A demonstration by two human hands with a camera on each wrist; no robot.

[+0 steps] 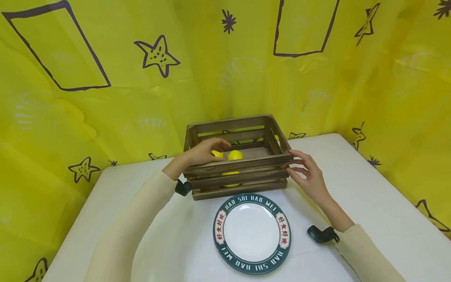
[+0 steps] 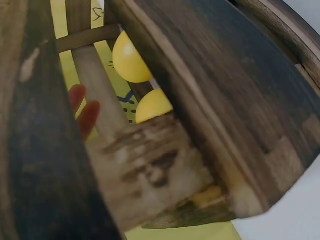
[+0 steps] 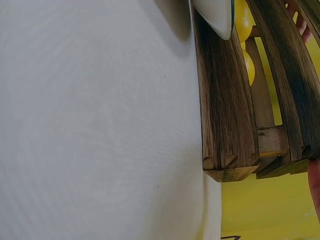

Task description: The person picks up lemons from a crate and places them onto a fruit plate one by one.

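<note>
Crate [image 1: 253,162] may bump near plate [image 1: 251,232] if seemingly empty left hand [image 1: 205,152] snags; relaxed right hand [image 1: 311,177] only touches it.

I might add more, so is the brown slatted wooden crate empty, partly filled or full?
Partly filled: in the head view, round yellow objects sit inside the crate, with bare floor showing to their right.

Tabletop set — yellow drape [image 1: 208,82], white table [image 1: 169,243]
</note>
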